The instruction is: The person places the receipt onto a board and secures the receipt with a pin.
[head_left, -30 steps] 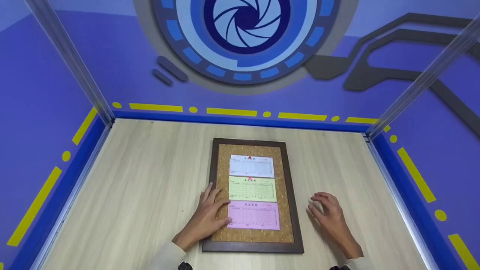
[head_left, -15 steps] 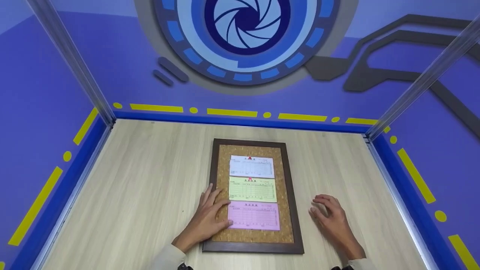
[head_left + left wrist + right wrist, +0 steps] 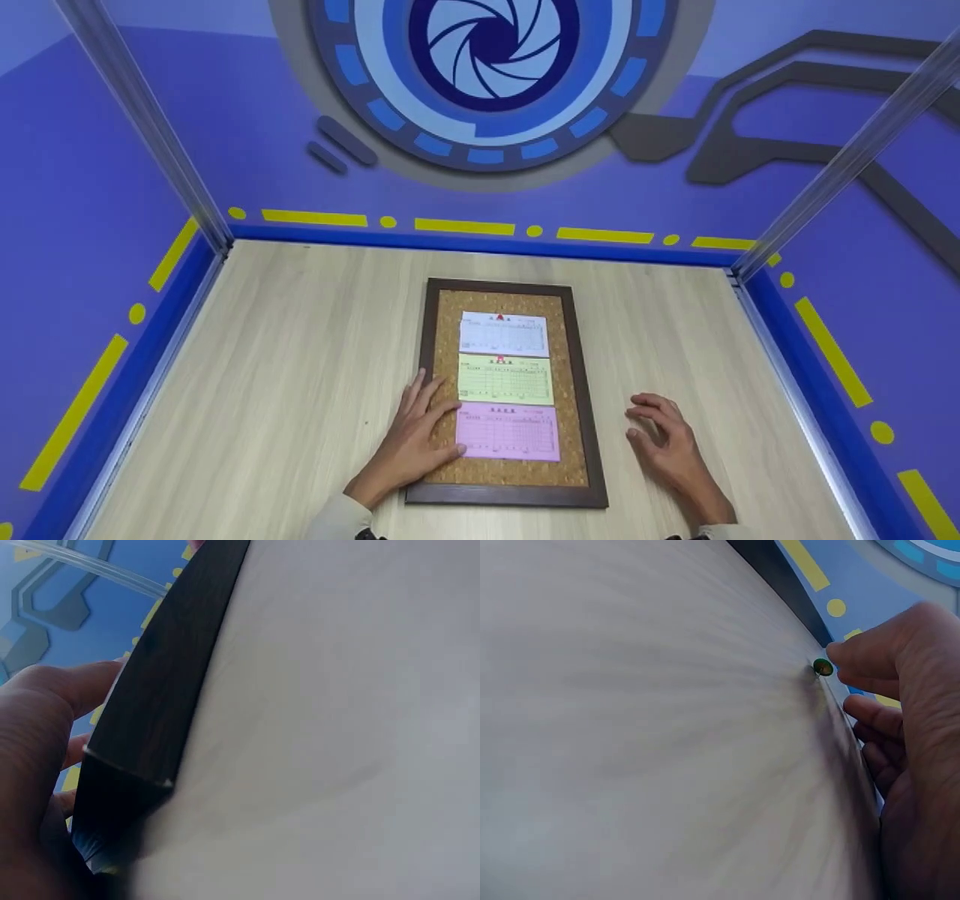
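Note:
A dark-framed cork board (image 3: 450, 300) lies flat on the table. Down its middle run a white slip (image 3: 504, 334), a light green slip (image 3: 504, 380) and a pink slip (image 3: 508, 433). Red pushpins (image 3: 500, 317) sit at the top of the white and green slips. My left hand (image 3: 409, 446) rests on the board's left side, thumb and index fingertips at the pink slip's left edge. To the right of the board, my right hand (image 3: 671, 446) has thumb and fingers apart. The right wrist view shows a green thumbtack (image 3: 823, 667) by its fingertips; whether they touch it I cannot tell.
The pale wood table (image 3: 300, 375) is bordered by blue walls (image 3: 480, 247) with yellow markings. Metal posts (image 3: 161, 142) stand at the back corners. In the left wrist view the dark frame (image 3: 161, 682) rises beside the left fingers.
My right hand has shifted slightly to the right and toward me, its fingers still apart. The left hand and the board stay almost exactly where they were.

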A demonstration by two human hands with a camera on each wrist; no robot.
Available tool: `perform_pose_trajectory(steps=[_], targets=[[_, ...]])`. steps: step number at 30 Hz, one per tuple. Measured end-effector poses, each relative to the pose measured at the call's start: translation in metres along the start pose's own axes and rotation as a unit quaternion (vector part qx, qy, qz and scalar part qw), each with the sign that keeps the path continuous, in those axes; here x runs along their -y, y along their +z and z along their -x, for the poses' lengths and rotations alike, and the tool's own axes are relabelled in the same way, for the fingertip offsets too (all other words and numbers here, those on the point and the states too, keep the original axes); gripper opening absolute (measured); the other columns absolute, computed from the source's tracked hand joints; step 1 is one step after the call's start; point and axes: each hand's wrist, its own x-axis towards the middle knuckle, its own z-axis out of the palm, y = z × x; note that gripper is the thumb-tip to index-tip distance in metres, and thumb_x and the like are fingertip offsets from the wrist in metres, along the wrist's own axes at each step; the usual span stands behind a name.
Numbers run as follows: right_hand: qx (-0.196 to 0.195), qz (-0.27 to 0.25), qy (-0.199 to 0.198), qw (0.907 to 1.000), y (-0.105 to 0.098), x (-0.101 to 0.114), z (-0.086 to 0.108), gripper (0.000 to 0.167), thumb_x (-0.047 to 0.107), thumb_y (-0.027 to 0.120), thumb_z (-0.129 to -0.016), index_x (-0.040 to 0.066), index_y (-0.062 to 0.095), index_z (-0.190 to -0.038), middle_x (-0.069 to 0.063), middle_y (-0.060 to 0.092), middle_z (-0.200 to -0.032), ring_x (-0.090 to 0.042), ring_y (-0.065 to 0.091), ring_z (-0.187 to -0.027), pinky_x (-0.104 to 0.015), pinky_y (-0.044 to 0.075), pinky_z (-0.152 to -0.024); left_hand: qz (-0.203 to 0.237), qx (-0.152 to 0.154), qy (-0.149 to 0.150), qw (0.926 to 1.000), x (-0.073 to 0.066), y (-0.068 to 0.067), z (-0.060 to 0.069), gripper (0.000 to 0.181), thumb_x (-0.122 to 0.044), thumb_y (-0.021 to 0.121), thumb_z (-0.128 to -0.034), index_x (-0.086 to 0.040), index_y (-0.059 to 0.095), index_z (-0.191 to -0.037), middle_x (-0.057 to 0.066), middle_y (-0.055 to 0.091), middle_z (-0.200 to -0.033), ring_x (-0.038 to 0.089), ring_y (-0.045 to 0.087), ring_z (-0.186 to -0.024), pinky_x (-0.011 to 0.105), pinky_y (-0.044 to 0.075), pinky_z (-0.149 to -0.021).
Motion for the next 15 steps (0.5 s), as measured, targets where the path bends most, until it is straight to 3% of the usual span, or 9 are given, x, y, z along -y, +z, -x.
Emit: perform_pose_trajectory(steps=[7, 15], targets=[[-0.011, -0.004, -0.036, 0.9993, 0.0020, -0.0011, 0.0048, 0.029, -0.008, 0.083, -0.091, 0.010, 0.081, -0.113, -0.018, 0.070, -0.135, -0.035, 0.053, -0.135, -0.012, 0.032, -0.118, -0.008, -0.003, -0.008, 0.9999, 0.0005, 0.0023, 0.0013, 0.063, -0.037, 0.092, -0.0866, -0.015, 0.071, -0.142, 0.015, 0.035, -0.175, 0.044, 0.005, -0.169, 0.067, 0.010, -0.133], [-0.018, 0.002, -0.034, 0.9993, 0.0033, -0.0002, 0.0055, 0.029, -0.012, 0.083, -0.088, 0.009, 0.080, -0.108, -0.018, 0.071, -0.133, -0.036, 0.054, -0.134, -0.012, 0.033, -0.117, -0.019, -0.007, -0.010, 0.9998, 0.0011, 0.0031, 0.0021, 0.064, -0.040, 0.092, -0.0863, -0.018, 0.071, -0.142, 0.015, 0.036, -0.175, 0.044, 0.008, -0.169, 0.071, 0.019, -0.130]])
